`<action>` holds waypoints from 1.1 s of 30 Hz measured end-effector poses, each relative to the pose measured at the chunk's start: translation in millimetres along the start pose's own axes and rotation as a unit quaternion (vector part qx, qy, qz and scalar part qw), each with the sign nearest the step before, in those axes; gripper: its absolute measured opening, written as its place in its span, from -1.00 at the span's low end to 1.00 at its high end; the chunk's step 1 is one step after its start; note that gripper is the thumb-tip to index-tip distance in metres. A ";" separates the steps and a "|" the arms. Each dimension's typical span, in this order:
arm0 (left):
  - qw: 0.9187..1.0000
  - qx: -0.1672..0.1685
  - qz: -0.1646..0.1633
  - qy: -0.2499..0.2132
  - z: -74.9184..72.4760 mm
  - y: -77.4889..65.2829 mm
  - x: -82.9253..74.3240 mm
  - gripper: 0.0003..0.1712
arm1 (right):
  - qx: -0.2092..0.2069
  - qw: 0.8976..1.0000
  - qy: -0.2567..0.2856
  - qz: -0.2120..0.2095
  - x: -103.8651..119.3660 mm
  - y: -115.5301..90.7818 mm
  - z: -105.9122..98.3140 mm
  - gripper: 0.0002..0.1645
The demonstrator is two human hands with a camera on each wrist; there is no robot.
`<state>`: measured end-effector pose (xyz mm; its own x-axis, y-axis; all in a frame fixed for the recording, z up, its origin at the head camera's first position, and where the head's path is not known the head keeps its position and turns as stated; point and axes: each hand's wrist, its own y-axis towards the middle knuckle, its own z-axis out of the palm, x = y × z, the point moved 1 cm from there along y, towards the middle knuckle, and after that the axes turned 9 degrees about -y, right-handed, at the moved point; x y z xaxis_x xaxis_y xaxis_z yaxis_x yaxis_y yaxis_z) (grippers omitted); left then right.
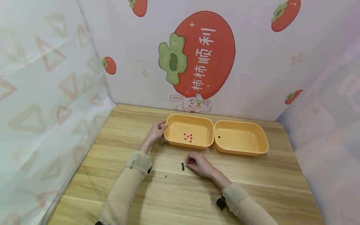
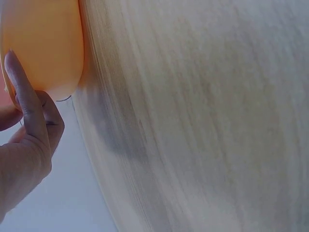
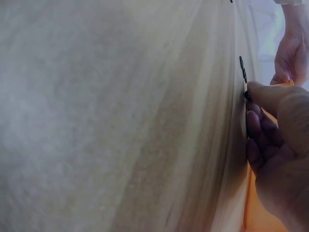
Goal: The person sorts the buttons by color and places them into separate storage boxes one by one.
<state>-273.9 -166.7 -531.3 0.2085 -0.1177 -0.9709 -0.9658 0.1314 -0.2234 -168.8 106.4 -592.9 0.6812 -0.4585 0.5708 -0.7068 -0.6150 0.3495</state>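
Note:
My left hand (image 1: 157,131) grips the left end of an orange plastic bin (image 1: 202,129), thumb on one side of its wall and fingers on the other. Several small pink discs (image 1: 188,136) lie on that bin's floor. Just in front of the bin, my right hand (image 1: 199,164) is low over the table. In the right wrist view its thumb and forefinger pinch a small dark bead (image 3: 247,95). Next to these fingertips is a short row of dark green beads (image 1: 182,166). A single silvery bead (image 1: 165,176) lies nearer to me, left of the row.
A second orange bin (image 1: 242,137) stands right against the first, with one small black piece (image 1: 219,137) inside near its left wall. Both bins sit toward the back of the wooden table (image 1: 174,200). Printed cloth (image 1: 135,84) hangs behind and at both sides.

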 end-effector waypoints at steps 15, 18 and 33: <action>1.000 -0.004 -0.013 0.006 2.4 -5.4 -1.5 -0.43 | 0.052 0.996 -0.008 0.076 24.4 -13.9 -18.4 -0.85; 1.000 -0.003 -0.013 0.006 2.2 -5.8 -0.8 -0.43 | 0.029 0.996 -0.020 0.081 23.7 -15.8 -12.0 -0.83; 1.000 -0.007 -0.011 0.006 1.3 -5.0 -3.1 -0.43 | -0.003 0.980 0.087 0.177 25.8 -9.3 -21.3 -0.94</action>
<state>-269.5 -165.6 -527.3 0.2278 -0.1315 -0.9648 -0.9633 0.1141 -0.2430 -148.8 114.0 -565.7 0.3516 -0.5260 0.7744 -0.8940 -0.4340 0.1111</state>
